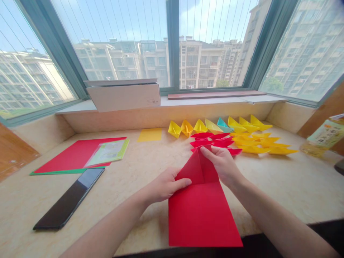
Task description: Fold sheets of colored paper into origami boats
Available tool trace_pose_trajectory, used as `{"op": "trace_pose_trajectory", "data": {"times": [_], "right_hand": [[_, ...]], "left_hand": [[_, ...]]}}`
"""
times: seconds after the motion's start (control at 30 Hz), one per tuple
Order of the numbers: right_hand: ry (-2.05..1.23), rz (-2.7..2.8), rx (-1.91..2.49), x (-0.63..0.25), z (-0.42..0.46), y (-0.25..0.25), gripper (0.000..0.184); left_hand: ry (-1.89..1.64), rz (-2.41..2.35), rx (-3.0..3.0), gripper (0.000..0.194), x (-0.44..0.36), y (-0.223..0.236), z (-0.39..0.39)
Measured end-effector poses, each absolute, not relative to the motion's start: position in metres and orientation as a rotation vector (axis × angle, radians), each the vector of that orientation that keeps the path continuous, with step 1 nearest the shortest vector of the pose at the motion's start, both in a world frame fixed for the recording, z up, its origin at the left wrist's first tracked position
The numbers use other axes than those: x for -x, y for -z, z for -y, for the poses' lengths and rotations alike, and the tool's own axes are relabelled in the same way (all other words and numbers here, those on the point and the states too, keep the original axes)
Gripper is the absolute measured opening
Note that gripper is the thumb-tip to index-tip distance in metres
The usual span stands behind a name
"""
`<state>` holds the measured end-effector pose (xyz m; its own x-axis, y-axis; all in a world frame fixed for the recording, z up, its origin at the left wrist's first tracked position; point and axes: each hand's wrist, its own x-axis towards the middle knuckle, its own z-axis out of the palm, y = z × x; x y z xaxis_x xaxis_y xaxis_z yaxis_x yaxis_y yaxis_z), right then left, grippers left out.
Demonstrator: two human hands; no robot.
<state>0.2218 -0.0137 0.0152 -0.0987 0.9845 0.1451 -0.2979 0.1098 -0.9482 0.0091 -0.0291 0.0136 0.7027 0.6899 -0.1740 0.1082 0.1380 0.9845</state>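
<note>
A red sheet of paper [202, 215] is held up over the counter's near edge, its far end folded to a point with a crease down the middle. My left hand [169, 184] grips its left edge, thumb on top and the fingers hidden underneath. Near the tip, my right hand [224, 163] pinches the folded flap between thumb and fingers. Just behind that tip lie several red paper boats [212, 139], partly covered by the sheet and my right hand.
Several yellow paper boats [264, 143] sit at the right, with a turquoise boat [224, 124] in the back row. Left are a yellow square [149, 134], red sheets [72, 154], a clear packet [109, 153] and a phone [70, 200]. An oil bottle [326, 136] stands far right; a white box [125, 96] rests on the sill.
</note>
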Motion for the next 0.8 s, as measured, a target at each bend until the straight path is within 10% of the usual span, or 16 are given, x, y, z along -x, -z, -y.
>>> {"op": "trace_pose_trajectory", "data": {"times": [0.4,0.63,0.8], "right_hand": [[-1.389,1.168,0.929,-0.222,0.012,-0.022,0.047],[0.200,2.117,0.897,-0.224,0.018,-0.001,0.055],[0.453,2.410,0.715,-0.215,0.023,0.002,0.039]], "left_hand": [[-1.179,-0.899,-1.119,0.041,-0.012,-0.008,0.011],[-1.501,-0.944,-0.928,0.042,-0.003,0.000,-0.004],[-1.474,-0.873,-0.956,0.040,-0.010,-0.002,0.004]]}}
